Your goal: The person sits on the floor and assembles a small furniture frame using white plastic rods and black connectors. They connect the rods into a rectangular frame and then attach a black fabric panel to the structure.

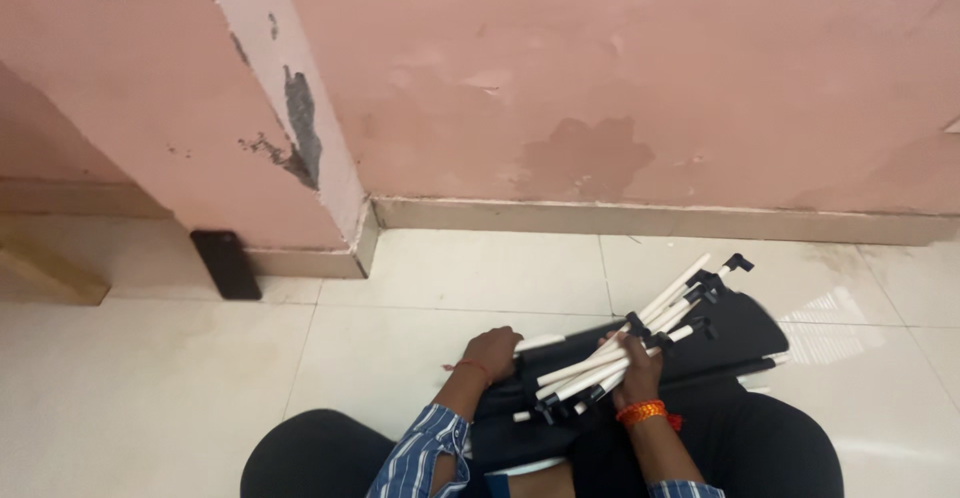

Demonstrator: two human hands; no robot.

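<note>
I sit on a tiled floor with a bundle of white rods (640,333) that have black plastic end fittings. The rods lie across black fabric (730,333) resting on my lap. My left hand (490,350) grips the near end of the black fabric and bundle; a red thread circles its wrist. My right hand (632,363) is closed around the middle of the white rods, with an orange band on its wrist. The rods point up and to the right, away from me.
A pink wall with peeled patches (300,138) and a skirting board (650,220) runs across the back. A black phone (226,264) leans against the wall corner at left. A wooden piece (50,270) lies at far left. Pale floor tiles (150,388) surround me.
</note>
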